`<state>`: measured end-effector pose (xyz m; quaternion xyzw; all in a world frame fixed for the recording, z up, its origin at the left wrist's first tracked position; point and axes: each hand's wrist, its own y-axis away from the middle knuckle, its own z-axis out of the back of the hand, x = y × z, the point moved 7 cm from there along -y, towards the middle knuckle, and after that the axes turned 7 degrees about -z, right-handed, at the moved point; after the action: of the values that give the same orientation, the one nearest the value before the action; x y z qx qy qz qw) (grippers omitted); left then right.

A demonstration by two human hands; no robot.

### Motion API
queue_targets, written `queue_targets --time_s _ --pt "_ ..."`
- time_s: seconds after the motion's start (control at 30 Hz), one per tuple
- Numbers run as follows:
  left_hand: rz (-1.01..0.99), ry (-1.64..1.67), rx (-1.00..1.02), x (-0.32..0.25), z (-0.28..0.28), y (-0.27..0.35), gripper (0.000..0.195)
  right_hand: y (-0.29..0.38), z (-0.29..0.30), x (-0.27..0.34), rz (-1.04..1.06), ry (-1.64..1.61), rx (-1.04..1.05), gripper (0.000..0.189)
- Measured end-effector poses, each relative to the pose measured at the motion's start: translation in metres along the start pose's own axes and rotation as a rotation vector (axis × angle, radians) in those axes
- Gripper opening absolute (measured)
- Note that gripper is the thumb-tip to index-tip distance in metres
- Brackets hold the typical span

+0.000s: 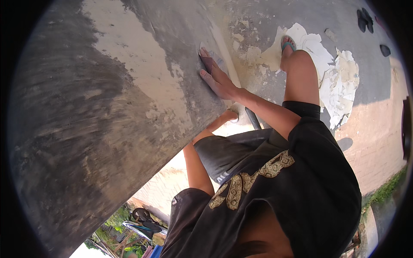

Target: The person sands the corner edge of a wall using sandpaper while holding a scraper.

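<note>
My right hand (222,84) presses a folded piece of sandpaper (207,62) flat against a wall (135,106). The fingers are partly tucked under the sheet, and its printed backing shows beside them. Patches of dark grey and bare beige plaster mark the wall, with smeared streaks across it. My left arm (195,171) passes behind the wall's edge, so the left hand is out of view. Below the right hand, close to the wall's foot, my left foot (231,115) shows partly.
Peeled white paint sheets (338,87) and smaller flakes lie on the concrete floor (335,13), some under my right foot in a flip-flop (288,44). Dark sandals (364,21) sit farther off. Beyond the wall's edge stands a motorcycle (145,222). A dark tube (252,118) lies near my legs.
</note>
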<state>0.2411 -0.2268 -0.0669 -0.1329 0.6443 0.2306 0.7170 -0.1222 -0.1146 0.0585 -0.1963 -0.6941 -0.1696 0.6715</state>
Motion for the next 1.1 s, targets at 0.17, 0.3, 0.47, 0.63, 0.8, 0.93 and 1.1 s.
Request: queue_targets --time_s 0.17,0.3,0.47,0.63,0.8,0.93,1.1 --pt "-0.003 0.003 -0.021 0.004 0.011 -0.003 0.035 0.056 -0.025 0.059 0.263 0.077 -0.005 0.081" --pt "-0.007 -0.007 0.005 -0.001 0.002 0.001 0.035 -0.002 -0.001 -0.008 -0.034 -0.078 0.056 0.085" --pt "-0.017 -0.031 -0.009 0.003 0.008 -0.001 0.035 -0.001 -0.014 0.002 0.072 -0.035 -0.027 0.086" --pt "-0.037 -0.042 -0.014 -0.005 0.006 -0.001 0.035 0.078 -0.038 0.045 0.359 -0.053 0.109 0.092" --pt "-0.032 -0.042 0.001 0.005 -0.024 0.005 0.035 0.019 -0.010 -0.056 -0.235 -0.282 0.004 0.080" --pt "-0.043 -0.053 -0.021 0.007 -0.015 -0.001 0.035 0.082 -0.039 0.015 0.140 -0.072 0.031 0.082" --pt "-0.060 -0.054 -0.001 -0.003 -0.026 0.007 0.035 0.098 -0.031 -0.002 0.143 -0.076 0.006 0.079"
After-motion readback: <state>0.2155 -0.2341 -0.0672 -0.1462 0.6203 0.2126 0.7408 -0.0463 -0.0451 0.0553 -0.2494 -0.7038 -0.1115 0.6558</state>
